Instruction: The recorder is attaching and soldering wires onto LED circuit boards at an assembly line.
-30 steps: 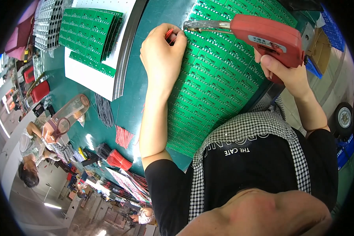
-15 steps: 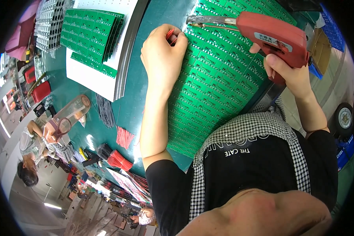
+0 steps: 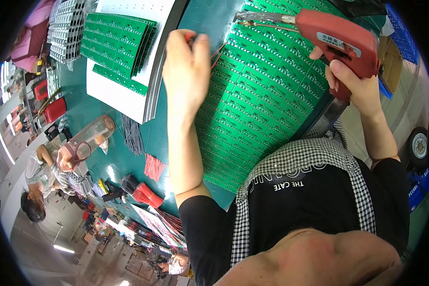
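Observation:
My right hand (image 3: 355, 86) is wrapped round the handle of a red soldering gun (image 3: 341, 40). The gun's long metal tip points left over the far part of the green circuit board panels (image 3: 260, 102), with a thinner tube beneath it. Left of that tip, my left hand (image 3: 183, 78) is closed, with a bit of red wire showing between thumb and fingers. How many wires it holds is hidden. A short red wire (image 3: 218, 56) sticks up from the board edge beside this hand.
A stack of green boards (image 3: 114, 43) lies on white sheets (image 3: 112, 97) at the left. Grey wires (image 3: 131, 133), red wires (image 3: 154, 167) and a clear bottle (image 3: 93, 131) lie on the green table. A person (image 3: 45, 167) sits at the far left.
My left hand has moved left, away from the gun's tip, and turned a little. A red wire now shows at the board edge where it was. The soldering gun has shifted slightly right.

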Demonstrator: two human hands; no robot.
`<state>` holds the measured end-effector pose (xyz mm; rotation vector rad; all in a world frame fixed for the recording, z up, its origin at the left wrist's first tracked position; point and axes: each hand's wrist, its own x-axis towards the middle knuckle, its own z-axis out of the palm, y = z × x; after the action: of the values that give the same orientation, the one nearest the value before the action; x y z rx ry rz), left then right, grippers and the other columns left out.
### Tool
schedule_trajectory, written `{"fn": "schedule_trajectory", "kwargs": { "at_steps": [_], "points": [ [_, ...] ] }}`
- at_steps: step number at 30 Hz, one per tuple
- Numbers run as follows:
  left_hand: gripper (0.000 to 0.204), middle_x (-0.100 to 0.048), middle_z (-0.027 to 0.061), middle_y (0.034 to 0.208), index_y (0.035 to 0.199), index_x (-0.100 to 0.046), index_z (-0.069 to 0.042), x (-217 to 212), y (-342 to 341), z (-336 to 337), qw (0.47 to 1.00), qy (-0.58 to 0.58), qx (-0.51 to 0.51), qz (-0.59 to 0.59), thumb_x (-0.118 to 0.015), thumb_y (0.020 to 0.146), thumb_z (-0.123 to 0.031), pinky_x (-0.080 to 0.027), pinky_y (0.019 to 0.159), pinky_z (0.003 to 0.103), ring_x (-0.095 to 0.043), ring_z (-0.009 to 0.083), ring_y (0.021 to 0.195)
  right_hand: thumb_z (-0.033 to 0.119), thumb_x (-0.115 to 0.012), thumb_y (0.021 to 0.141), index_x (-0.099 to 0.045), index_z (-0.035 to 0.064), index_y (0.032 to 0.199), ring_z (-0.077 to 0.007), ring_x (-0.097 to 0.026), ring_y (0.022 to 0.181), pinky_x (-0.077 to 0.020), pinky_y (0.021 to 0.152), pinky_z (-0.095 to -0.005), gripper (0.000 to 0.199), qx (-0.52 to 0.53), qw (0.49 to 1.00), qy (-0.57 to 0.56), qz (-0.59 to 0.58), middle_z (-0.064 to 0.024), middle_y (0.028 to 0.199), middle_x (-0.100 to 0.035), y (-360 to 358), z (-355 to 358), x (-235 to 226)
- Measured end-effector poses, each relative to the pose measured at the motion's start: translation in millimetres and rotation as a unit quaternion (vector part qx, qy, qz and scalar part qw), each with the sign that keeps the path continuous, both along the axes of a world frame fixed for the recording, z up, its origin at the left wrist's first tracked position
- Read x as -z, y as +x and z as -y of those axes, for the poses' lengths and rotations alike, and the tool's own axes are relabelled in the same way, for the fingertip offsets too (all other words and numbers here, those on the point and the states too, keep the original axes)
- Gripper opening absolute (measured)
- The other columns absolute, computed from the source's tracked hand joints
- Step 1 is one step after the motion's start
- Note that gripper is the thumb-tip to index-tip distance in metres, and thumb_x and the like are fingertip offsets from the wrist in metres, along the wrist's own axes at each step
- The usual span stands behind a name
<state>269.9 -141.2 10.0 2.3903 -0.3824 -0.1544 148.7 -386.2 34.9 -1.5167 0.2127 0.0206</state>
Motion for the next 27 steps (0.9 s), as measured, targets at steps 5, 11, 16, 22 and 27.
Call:
{"fn": "schedule_trajectory", "kwargs": {
  "at_steps": [5,11,16,22,27],
  "points": [
    [0.021,-0.049,0.0041,0.069,0.087,-0.056,0.000,-3,10,-3,0.993,-0.086,0.028,0.070,-0.040,0.091,-0.013,-0.038,0.061,0.025,-0.044,0.0116,0.064,0.022,-0.061,0.082,-0.060,0.0017,0.096,-0.0036,-0.047,0.055,-0.0380,0.050,-0.0180,0.024,0.015,0.999,-0.042,0.024,-0.0028,0.083,-0.062,9,6,-2],
    [0.009,-0.058,0.0126,0.072,0.090,-0.049,-0.005,-1,-7,26,0.970,0.160,0.078,0.168,-0.047,0.086,-0.012,-0.045,0.057,0.043,-0.058,0.0315,0.066,0.021,-0.062,0.082,-0.060,0.0026,0.098,-0.0039,-0.048,0.055,-0.0383,0.049,-0.0180,0.024,-0.010,0.999,-0.042,-0.010,-0.0026,0.088,-0.063,11,12,2],
    [0.007,-0.055,0.0101,0.076,0.084,-0.049,-0.003,23,-7,23,0.972,0.058,0.111,0.201,-0.052,0.080,-0.008,-0.045,0.057,0.039,-0.056,0.0280,0.070,0.019,-0.062,0.082,-0.058,0.0018,0.100,-0.0044,-0.048,0.056,-0.0394,0.049,-0.0180,0.025,-0.011,1.000,-0.025,-0.008,-0.0032,0.090,-0.063,5,7,3],
    [0.023,-0.052,0.0062,0.079,0.092,-0.061,-0.002,28,-13,16,0.942,0.084,0.160,0.282,-0.056,0.069,-0.004,-0.046,0.059,0.032,-0.053,0.0221,0.070,0.017,-0.063,0.081,-0.058,0.0013,0.099,-0.0049,-0.048,0.055,-0.0399,0.049,-0.0187,0.024,-0.025,0.999,0.000,-0.031,-0.0027,0.088,-0.063,3,4,5],
    [0.027,-0.051,0.0058,0.078,0.092,-0.061,-0.002,27,-13,18,0.937,0.086,0.174,0.290,-0.057,0.066,-0.004,-0.046,0.058,0.030,-0.052,0.0203,0.069,0.016,-0.066,0.078,-0.059,0.0012,0.096,-0.0049,-0.048,0.054,-0.0388,0.048,-0.0189,0.024,-0.002,0.998,-0.008,-0.056,-0.0017,0.079,-0.061,2,1,1]
  ]
}}
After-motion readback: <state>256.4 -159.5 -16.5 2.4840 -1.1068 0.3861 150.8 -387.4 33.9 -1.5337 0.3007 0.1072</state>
